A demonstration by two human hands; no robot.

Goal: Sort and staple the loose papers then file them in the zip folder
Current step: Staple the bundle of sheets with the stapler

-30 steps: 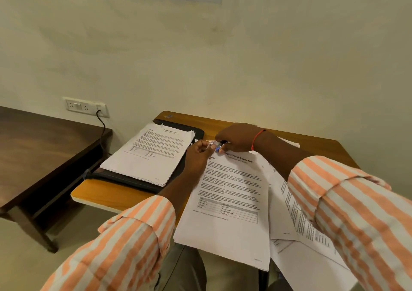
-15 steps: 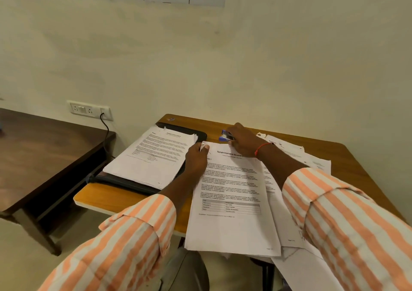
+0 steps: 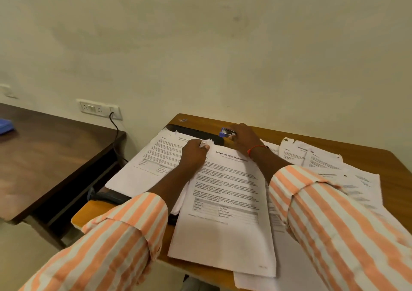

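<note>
Desk (image 3: pixel 330 143): wood-look top, orange-brown, smooth, slight sheen. Side table (image 3: pixel 55 148): darker brown wood, semi-gloss. Papers (image 3: pixel 225 201): white matt printed sheets, top-left corner crumpled under the left hand (image 3: pixel 193 154). Zip folder (image 3: pixel 196 132): black, matt, material unclear. Stapler (image 3: pixel 226 132) at the right hand (image 3: pixel 244 138): blue plastic with shiny metal. Sleeves (image 3: pixel 334 212): striped woven cloth. Wall (image 3: pixel 200 56): matt paint, scuffed.

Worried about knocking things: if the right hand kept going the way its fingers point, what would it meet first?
The right hand points toward the far-left; its fingers already touch the blue stapler. Beyond that lies the black folder; depth is unclear.
</note>
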